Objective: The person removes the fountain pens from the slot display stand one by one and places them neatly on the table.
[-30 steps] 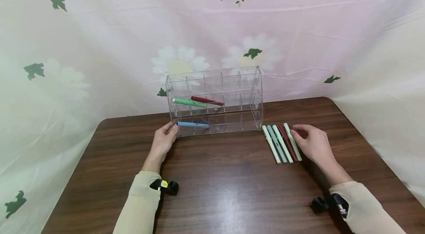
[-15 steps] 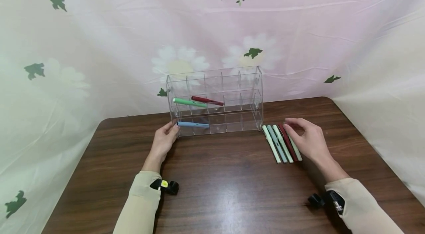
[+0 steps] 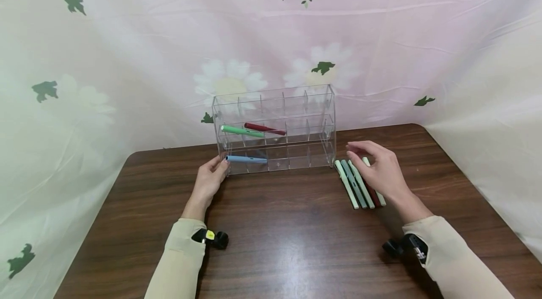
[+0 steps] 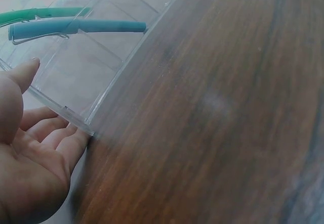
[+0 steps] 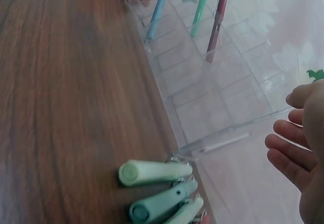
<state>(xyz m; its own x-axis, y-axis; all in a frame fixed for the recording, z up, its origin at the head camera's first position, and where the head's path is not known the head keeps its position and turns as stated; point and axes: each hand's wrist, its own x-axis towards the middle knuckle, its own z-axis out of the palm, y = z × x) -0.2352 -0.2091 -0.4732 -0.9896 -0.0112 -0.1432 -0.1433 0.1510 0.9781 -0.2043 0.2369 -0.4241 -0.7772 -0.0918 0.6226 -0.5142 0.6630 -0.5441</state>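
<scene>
A clear acrylic pen rack (image 3: 298, 163) stands at the back of the table. My left hand (image 3: 208, 180) holds its lower left side, thumb and fingers on either side of the panel in the left wrist view. In the rack's left part lie a blue pen (image 3: 246, 159), a green pen (image 3: 241, 131) and a dark red pen (image 3: 264, 128). My right hand (image 3: 381, 169) hovers with loosely bent fingers and nothing in them. Below it lies a row of pens: pale green (image 3: 347, 186), grey-blue (image 3: 355, 186), another pale one (image 3: 364, 188), a partly hidden dark red one and a partly hidden pale one.
The brown wooden table (image 3: 288, 242) reaches back to a pink and white cloth (image 3: 148, 54) with printed flowers, leaves and birds. The row of pens lies close to the rack's right front corner. Black wrist cameras sit on both sleeves.
My right hand has moved left over the row of pens, from beside the rightmost pen toward the rack. The left hand, the rack and the pens have stayed in place.
</scene>
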